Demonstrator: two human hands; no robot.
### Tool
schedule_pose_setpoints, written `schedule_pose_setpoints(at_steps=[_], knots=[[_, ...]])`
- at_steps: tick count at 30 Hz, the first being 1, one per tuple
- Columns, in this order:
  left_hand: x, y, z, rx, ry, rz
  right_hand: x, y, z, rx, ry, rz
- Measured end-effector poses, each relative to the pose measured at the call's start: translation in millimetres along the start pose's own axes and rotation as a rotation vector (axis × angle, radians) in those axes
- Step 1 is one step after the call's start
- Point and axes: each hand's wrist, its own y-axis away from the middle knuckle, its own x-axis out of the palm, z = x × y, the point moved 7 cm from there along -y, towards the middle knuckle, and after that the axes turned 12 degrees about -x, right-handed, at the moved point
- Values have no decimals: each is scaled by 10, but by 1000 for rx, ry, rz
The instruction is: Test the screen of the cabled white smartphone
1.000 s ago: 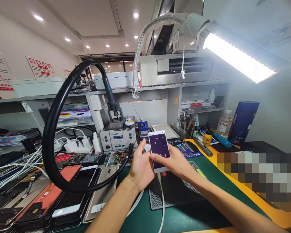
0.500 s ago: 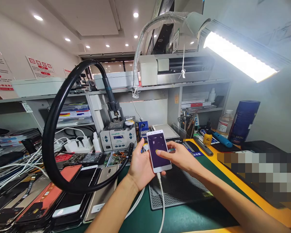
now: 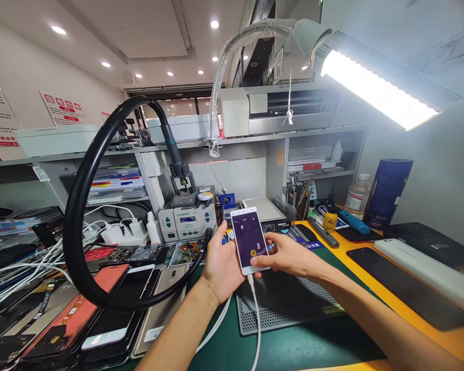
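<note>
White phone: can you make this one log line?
left hand: holds phone | right hand: thumb at lower screen | screen: lit, yellow dot by thumb | cable: plugged into phone's bottom

Phone [image 3: 247, 234] here is white, its screen [image 3: 246, 232] deep purple with pale angular specks and a yellow dot, and the cable [image 3: 256, 314] is plain white too. Dark grey pad [image 3: 251, 327] with a row pattern of little holes, green mat [image 3: 290, 353], orangey-yellow tabletop [image 3: 458, 345]. There's also a coral-red panel [image 3: 95, 287], gold phone back [image 3: 163, 306], black hose [image 3: 71, 221], red-on-white poster [image 3: 64, 109], yellow bottle [image 3: 330, 222], bright blue tool [image 3: 353, 222] and navy tube [image 3: 388, 193].
</note>
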Motion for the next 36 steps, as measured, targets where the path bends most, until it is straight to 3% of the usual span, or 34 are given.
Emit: schedule_pose_setpoints(at_steps=[14,27,36], knots=[[22,10,-10,11,4,4,-83,22,30,38,-47,-21],[41,2,5,-2,-33,18,-295,8,123,1,21,-271],[50,11,5,5,-9,2,-313,-1,140,-27,-14,-312]])
